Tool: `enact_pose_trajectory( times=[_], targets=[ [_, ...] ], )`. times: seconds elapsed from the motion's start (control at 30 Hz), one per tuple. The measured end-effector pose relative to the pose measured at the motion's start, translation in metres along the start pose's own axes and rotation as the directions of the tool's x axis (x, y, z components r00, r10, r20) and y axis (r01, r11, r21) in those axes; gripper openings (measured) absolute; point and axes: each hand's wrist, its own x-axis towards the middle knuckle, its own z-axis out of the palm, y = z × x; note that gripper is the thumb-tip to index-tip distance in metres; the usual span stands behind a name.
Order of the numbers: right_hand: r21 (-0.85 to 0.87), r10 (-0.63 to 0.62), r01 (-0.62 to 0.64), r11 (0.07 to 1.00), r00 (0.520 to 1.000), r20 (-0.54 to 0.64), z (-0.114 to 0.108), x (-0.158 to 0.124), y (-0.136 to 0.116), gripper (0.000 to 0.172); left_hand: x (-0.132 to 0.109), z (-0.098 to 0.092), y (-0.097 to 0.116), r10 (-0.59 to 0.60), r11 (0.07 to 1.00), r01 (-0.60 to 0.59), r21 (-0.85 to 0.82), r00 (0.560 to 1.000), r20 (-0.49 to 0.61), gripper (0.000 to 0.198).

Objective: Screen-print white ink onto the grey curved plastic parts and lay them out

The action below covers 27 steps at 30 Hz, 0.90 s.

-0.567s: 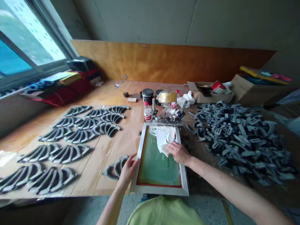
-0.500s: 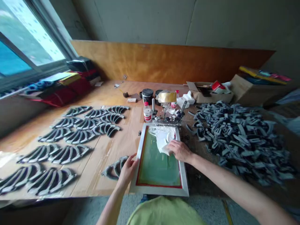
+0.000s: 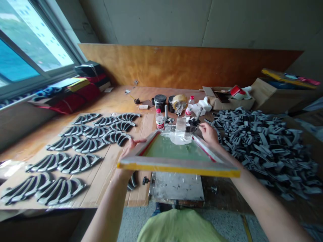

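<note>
A screen-printing frame [image 3: 176, 167] with green mesh [image 3: 174, 152] is tilted up, its near edge raised above a metal base plate [image 3: 178, 188]. My left hand [image 3: 130, 148] is at the frame's left rail, a finger stretched along it and the rest partly hidden behind the frame. Beside the far right part of the frame, close to the hinge clamp [image 3: 194, 122], is my right hand [image 3: 209, 132]. Its fingers are curled together; anything in them is too small to make out. White crumpled material [image 3: 180, 136] lies at the mesh's far end.
Curved, ribbed grey parts [image 3: 79, 163] lie in rows on cardboard at left. A heap of loose grey pieces [image 3: 264, 144] covers the right side. Bottles [image 3: 159, 120], black tubs [image 3: 159, 102], a tape roll [image 3: 179, 102] and an open box [image 3: 228, 101] stand behind.
The frame's near edge has risen from lying flat, showing the base plate. My right hand has let go of the white material and moved farther back; my left hand has moved up the left rail.
</note>
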Motion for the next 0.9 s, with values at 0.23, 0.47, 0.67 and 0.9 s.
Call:
enact_pose_trajectory(
  times=[0.23,0.47,0.67,0.9],
  targets=[
    [0.134,-0.239,0.208,0.969,0.928,0.285,0.047,-0.094,0.017,0.025,0.045,0.029,0.040,0.045,0.969,-0.032,-0.246,0.998,0.047,0.048],
    [0.079,-0.338,0.329,0.941,0.907,0.252,0.037,-0.124,-0.045,0.004,-0.018,0.050,-0.032,-0.338,0.927,0.365,-0.081,0.911,0.236,0.059],
    [0.241,-0.664,0.626,0.742,0.736,0.130,0.032,-0.176,-0.086,0.016,-0.078,0.046,-0.105,-0.598,0.767,0.624,-0.150,0.779,0.188,0.056],
    [-0.071,0.169,-0.160,0.985,0.974,0.148,0.048,-0.161,0.056,0.025,-0.086,-0.120,-0.187,-0.600,0.735,0.676,-0.047,0.618,-0.509,0.049]
  ],
)
